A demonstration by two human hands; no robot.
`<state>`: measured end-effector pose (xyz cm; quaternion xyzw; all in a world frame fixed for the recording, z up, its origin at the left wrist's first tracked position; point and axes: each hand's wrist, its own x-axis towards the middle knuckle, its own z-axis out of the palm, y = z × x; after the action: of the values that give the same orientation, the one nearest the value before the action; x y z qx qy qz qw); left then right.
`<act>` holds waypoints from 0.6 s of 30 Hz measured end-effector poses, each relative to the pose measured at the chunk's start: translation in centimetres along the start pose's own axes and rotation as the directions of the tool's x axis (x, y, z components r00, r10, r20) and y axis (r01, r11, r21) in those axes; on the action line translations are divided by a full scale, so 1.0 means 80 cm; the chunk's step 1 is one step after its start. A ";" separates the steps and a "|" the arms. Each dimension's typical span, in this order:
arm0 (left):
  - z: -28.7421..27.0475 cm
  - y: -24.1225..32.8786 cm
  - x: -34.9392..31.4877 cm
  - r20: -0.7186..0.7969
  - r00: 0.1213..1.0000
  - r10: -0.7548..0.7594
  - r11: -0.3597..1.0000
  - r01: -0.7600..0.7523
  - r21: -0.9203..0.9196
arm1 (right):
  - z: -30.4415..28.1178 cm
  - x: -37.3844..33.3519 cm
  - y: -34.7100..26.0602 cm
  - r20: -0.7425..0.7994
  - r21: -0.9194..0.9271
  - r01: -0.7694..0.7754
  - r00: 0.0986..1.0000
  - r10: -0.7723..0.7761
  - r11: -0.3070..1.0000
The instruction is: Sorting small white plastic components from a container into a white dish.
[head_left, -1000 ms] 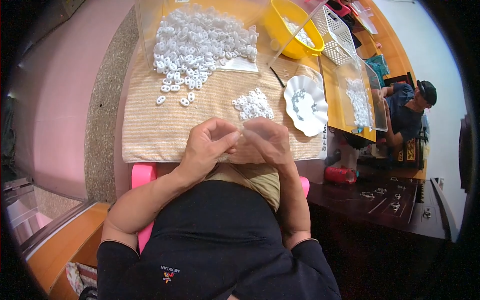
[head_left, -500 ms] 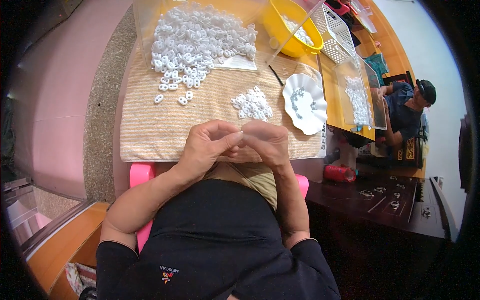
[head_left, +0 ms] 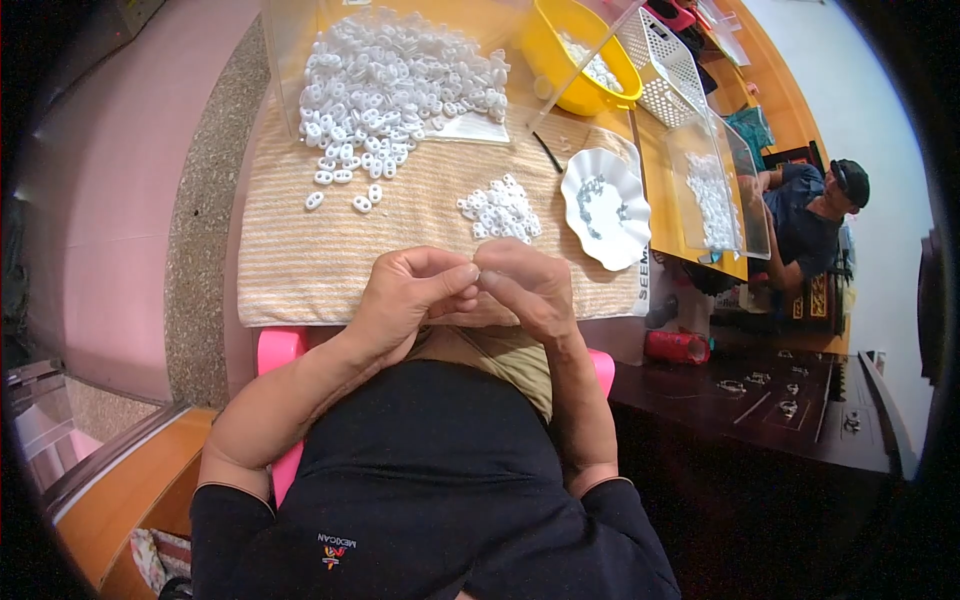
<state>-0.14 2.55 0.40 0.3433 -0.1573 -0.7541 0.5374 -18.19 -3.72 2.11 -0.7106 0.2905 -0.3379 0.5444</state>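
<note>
My left hand [head_left: 415,300] and my right hand [head_left: 528,285] meet fingertip to fingertip over the near part of the striped towel [head_left: 300,270]. Both are closed in a pinch. Whatever lies between the fingertips is too small and covered to name, and the right fingers are slightly blurred. Just beyond my hands sits a small heap of white plastic pieces [head_left: 500,210]. A larger mass of white two-holed oval pieces [head_left: 385,85] spills toward me at the far left. To the right of the small heap, a white scalloped dish [head_left: 628,235] holds tiny grey parts.
A clear bin [head_left: 283,60] surrounds the big pile. Behind the dish lie a thin black stick [head_left: 548,152] and a yellow basin [head_left: 565,95]. A white perforated basket [head_left: 662,75] and a clear box of white pieces [head_left: 712,200] stand at right, where another person [head_left: 810,215] sits.
My fingertips have drawn closer together, and the tiny pale bit seen between them before is now hidden. The view has shifted slightly. Piles and dish rest unchanged.
</note>
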 end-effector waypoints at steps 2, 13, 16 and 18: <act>-0.001 -0.001 0.001 0.013 1.000 -0.001 1.000 0.001 -0.003 | 0.001 0.000 -0.006 -0.005 0.043 -0.030 1.000 0.031 0.999; 0.000 0.001 0.001 0.010 1.000 -0.011 0.998 0.012 -0.069 | -0.007 -0.003 0.011 0.046 0.187 -0.157 0.987 0.151 0.970; 0.000 0.000 0.001 0.010 1.000 -0.017 0.998 0.017 -0.056 | -0.010 -0.005 0.014 0.025 0.156 -0.155 0.988 0.153 0.976; 0.000 0.001 0.000 0.001 1.000 -0.019 0.999 0.019 -0.042 | -0.013 -0.006 0.018 0.021 0.127 -0.138 0.990 0.136 0.982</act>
<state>-0.09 2.53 0.48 0.3332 -0.1385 -0.7623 0.5373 -19.41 -4.27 0.82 -0.6545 0.3130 -0.3134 0.6127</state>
